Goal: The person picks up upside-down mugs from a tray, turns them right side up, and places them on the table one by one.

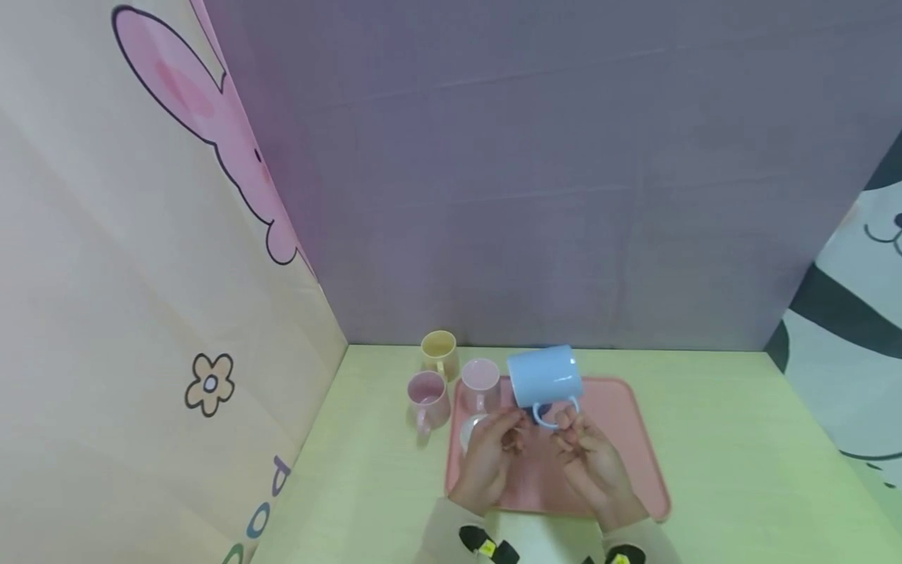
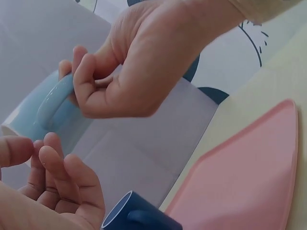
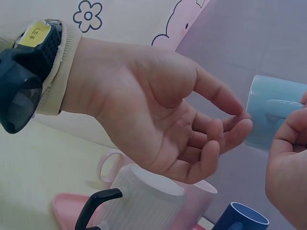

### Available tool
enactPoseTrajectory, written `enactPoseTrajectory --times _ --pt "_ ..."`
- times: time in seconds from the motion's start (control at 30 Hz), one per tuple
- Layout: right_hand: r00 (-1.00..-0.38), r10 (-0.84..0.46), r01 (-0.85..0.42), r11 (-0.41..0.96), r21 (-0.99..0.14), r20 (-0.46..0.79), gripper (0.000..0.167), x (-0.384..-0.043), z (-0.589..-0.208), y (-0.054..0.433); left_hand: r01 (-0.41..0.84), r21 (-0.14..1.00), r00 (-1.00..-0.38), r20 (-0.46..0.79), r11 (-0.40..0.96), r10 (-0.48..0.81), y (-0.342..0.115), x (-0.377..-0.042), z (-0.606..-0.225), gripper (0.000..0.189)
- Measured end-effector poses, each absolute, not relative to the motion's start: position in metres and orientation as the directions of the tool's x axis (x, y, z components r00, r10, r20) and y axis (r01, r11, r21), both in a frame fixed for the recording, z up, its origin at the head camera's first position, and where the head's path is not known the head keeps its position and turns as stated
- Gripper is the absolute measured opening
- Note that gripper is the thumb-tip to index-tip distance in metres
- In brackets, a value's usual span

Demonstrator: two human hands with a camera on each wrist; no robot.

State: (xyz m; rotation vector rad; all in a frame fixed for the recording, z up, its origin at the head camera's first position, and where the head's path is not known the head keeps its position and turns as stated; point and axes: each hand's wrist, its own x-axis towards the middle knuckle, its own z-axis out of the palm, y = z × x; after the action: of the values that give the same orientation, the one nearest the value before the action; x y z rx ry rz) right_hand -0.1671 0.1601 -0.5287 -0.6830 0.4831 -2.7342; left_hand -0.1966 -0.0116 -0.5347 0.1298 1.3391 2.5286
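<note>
A light blue mug (image 1: pixel 543 376) is tipped on its side above the pink tray (image 1: pixel 637 446), its handle pointing down toward the hands. My right hand (image 1: pixel 595 470) grips that handle, with fingers curled round it in the left wrist view. My left hand (image 1: pixel 485 462) is just beside one end of the mug, palm turned up. Its thumb and fingertips come together right at the mug's edge in the right wrist view, with nothing visible between them. Behind the light blue mug, a dark blue mug (image 2: pixel 141 215) is mostly hidden in the head view.
By the tray's left side are a light pink mug (image 1: pixel 481 382), a darker pink mug (image 1: pixel 428 401) and a yellow mug (image 1: pixel 438 356). A whitish cup with a black handle (image 3: pixel 144 194) sits near my left hand. Fabric walls (image 1: pixel 479 196) stand behind and beside the table.
</note>
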Motion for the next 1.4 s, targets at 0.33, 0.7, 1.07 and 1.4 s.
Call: enactPoseTrajectory --times 0.33,0.7,1.07,1.4 --pt "-0.820 -0.351 0.208 -0.919 -0.336 0.452 0.050 -0.168 -0.528 0.158 -0.259 0.803 -0.942 -0.086 -0.537 0.326 -0.001 -0.193 -0.530 0.015" --pt "-0.807 -0.365 0.229 -0.918 -0.323 0.464 0.047 -0.168 -0.528 0.156 -0.307 0.764 -0.931 -0.117 -0.567 0.346 -0.001 -0.190 -0.525 0.012" --pt "-0.798 -0.385 0.244 -0.910 -0.335 0.464 0.043 -0.169 -0.530 0.158 -0.305 0.792 -0.906 -0.070 -0.529 0.417 -0.002 -0.186 -0.523 0.013" --pt "-0.769 -0.405 0.233 -0.898 -0.374 0.494 0.045 -0.171 -0.532 0.156 -0.299 0.816 -0.911 -0.089 -0.495 0.403 -0.005 -0.185 -0.518 0.022"
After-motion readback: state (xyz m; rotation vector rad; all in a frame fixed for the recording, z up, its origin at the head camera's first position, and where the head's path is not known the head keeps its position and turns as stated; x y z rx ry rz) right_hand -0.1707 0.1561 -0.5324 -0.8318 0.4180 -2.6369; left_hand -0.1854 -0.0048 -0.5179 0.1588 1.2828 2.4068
